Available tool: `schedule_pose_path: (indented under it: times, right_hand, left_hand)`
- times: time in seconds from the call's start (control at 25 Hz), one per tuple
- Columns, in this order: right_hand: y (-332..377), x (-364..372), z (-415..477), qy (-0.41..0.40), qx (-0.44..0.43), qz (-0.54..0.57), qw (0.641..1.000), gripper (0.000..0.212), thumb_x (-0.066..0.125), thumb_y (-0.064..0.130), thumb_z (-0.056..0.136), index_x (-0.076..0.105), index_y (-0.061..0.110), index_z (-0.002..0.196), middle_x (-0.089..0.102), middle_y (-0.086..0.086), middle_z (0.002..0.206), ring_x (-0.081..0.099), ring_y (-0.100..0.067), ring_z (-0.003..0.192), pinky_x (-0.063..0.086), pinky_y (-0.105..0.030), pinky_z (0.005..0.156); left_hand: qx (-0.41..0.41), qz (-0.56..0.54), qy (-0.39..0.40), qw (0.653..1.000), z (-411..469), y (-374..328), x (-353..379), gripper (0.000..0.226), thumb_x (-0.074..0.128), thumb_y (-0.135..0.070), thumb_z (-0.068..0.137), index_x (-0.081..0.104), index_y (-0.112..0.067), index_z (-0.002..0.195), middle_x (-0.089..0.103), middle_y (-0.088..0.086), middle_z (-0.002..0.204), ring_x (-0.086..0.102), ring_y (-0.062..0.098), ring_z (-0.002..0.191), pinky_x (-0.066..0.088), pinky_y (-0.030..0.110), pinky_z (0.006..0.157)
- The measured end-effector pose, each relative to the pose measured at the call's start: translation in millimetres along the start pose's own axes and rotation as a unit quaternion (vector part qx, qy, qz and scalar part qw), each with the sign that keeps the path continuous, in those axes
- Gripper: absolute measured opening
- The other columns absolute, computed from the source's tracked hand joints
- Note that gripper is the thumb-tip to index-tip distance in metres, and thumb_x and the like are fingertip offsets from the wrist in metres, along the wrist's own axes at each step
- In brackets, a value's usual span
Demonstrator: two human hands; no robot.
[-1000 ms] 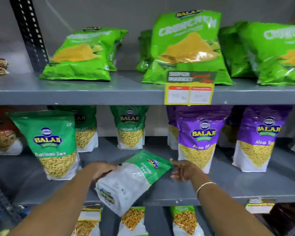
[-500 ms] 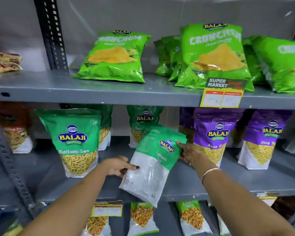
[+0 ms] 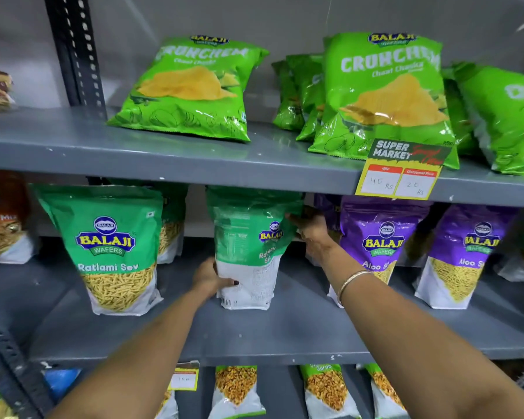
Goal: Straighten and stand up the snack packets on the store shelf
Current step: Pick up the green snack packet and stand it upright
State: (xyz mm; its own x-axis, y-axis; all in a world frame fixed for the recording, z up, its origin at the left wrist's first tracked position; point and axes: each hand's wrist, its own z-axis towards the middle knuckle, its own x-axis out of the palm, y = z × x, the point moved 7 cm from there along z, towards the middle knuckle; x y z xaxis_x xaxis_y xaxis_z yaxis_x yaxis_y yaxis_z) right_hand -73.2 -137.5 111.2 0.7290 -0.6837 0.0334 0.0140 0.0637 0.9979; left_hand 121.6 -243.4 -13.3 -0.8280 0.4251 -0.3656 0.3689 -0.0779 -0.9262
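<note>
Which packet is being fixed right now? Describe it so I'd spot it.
Find the middle shelf, below the yellow price tag. The packet stands between a green Ratlami Sev pack and a purple pack. It alone shows its printed back and has both hands on it.

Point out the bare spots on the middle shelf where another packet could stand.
On the middle shelf, bare patches lie between the front Ratlami Sev packet and the held packet, and between that and the purple Aloo Sev packet, though the right hand crosses it. The front strip is bare. The back row is crowded.
</note>
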Motion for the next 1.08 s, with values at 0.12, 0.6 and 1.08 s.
schedule_pose_path:
  times: [0.12, 0.6, 1.08]
  right_hand:
    - [-15.9, -6.6, -5.4, 0.04, 0.024, -0.059, 0.997, 0.025, 0.065, 0.01, 0.086, 0.056, -0.001, 0.107, 0.054, -0.011, 0.091, 0.054, -0.013, 0.064, 0.043, -0.02, 0.046]
    - [-117.6, 17.6, -47.7, 0.274, 0.154, -0.235, 0.92, 0.041, 0.074, 0.016, 0.077, 0.044, 0.025, 0.104, 0.054, 0.013, 0.091, 0.052, -0.009, 0.086, 0.039, -0.022, 0.057]
    - [-121.2, 5.6, -48.2, 0.271, 0.114, -0.173, 0.94, 0.067, 0.073, 0.013, 0.078, 0.035, 0.012, 0.133, 0.055, -0.003, 0.126, 0.059, -0.015, 0.105, 0.054, -0.029, 0.074]
  left_hand:
    - [0.001, 0.004, -0.008, 1.0, 0.3, 1.8, 0.8, 0.071, 0.083, -0.004, 0.062, 0.05, 0.0, 0.124, 0.062, 0.018, 0.126, 0.059, 0.03, 0.113, 0.046, 0.031, 0.087]
    - [-0.114, -0.007, 0.222, 0.968, -27.6, 8.2, 17.8, 0.056, 0.05, 0.01, 0.084, 0.037, -0.01, 0.135, 0.058, 0.005, 0.097, 0.056, 0.016, 0.087, 0.049, 0.03, 0.077]
    - [-0.066, -0.017, 0.126, 0.99, -16.3, 1.6, 28.3, 0.053, 0.067, -0.018, 0.083, 0.042, -0.017, 0.13, 0.052, 0.003, 0.111, 0.05, 0.023, 0.116, 0.041, 0.032, 0.09]
